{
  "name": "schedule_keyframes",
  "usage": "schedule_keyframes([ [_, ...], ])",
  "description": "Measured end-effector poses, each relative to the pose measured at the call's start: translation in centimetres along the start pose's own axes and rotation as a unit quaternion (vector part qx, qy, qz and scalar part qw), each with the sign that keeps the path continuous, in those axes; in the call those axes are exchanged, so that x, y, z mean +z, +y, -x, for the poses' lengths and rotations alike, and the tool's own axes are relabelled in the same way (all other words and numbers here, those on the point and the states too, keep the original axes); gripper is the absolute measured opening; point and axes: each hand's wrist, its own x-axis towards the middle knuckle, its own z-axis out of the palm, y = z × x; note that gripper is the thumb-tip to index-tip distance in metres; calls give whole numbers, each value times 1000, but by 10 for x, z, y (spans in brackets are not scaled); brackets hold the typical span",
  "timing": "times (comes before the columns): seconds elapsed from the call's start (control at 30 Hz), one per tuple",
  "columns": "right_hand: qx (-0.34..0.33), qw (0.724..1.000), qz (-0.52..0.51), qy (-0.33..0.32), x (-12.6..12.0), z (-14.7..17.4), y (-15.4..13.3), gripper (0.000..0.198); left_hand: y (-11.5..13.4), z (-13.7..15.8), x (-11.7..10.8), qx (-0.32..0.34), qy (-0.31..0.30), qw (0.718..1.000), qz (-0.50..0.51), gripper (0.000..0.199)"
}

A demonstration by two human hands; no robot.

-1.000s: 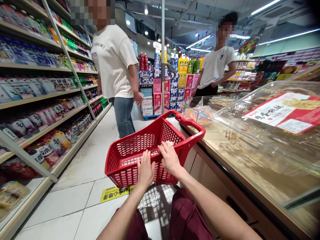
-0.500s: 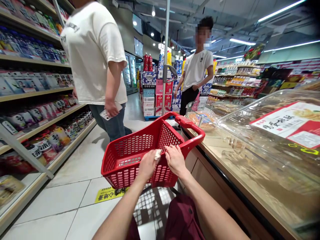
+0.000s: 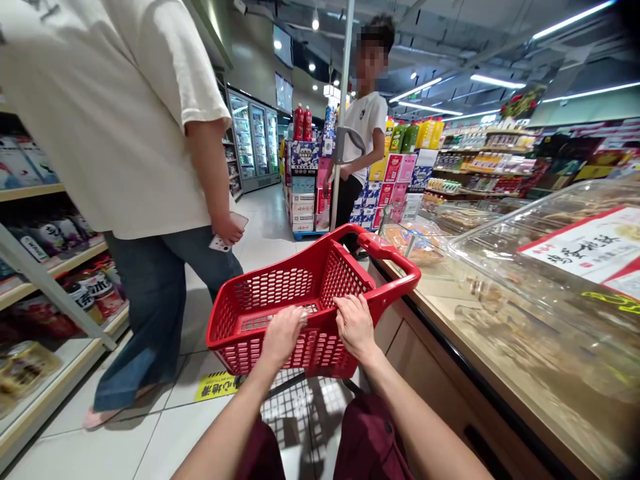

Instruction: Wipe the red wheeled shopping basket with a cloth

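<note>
A red plastic shopping cart basket (image 3: 280,280) with perforated walls stands in front of me, turned at an angle, its handle (image 3: 387,257) at the right. My right hand (image 3: 354,327) has its fingers curled over the near rim. Over the same side, further left, is my left hand (image 3: 284,337), fingers bent together. A pale bit of crumpled white tissue (image 3: 303,311) shows at its fingertips; most of it is hidden. Whether the left hand also presses on the rim I cannot tell. The basket's visible inside shows only its lattice floor and walls.
Close at left walks a person in a white shirt (image 3: 135,133), phone in hand. Another person (image 3: 367,127) stands beyond the cart behind a metal pole (image 3: 345,80). A food counter (image 3: 430,300) with clear lids lines the right; drink shelves (image 3: 30,193) line the left.
The person at left has come nearer, toward the left edge. The other person now stands behind the pole. My left hand has shifted left along the basket, and its white tissue shows less.
</note>
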Motion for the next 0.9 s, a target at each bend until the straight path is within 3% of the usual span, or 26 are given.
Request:
schedule_keyframes([
  [0.07, -2, 1000, 6, 1, 0, 2, 1, 32, -28, 23, -10, -21, 25, 999, -22, 31],
  [0.13, 3, 1000, 13, 0, 2, 3, -2, 30, -37, 34, -15, -47, 58, 997, -32, 33],
  [0.3, -2, 999, 29, -27, 6, 6, -12, 29, 18, 3, 9, 16, 40, 999, 2, 35],
  [0.37, -15, 999, 29, -36, 4, 7, -10, 32, 23, -4, 13, 31, 34, 999, 2, 36],
  [0.47, -26, 999, 27, -38, 4, 7, -6, 34, -11, 16, 3, 11, 37, 999, -13, 36],
  [0.57, -17, 999, 31, -35, 8, 8, -10, 35, -47, 41, -11, -64, 98, 992, -45, 36],
  [0.63, -2, 999, 36, -26, 11, 9, -15, 35, -49, 45, -12, -76, 110, 990, -54, 36],
  [0.77, -11, 999, 33, -24, 13, 10, -16, 36, -35, 37, -6, -22, 70, 996, -43, 35],
  [0.83, -26, 999, 28, -31, 11, 10, -13, 37, -47, 44, -11, -20, 72, 996, -39, 34],
  [0.9, -28, 999, 26, -33, 11, 9, -11, 38, -68, 59, -18, -67, 116, 990, -48, 34],
])
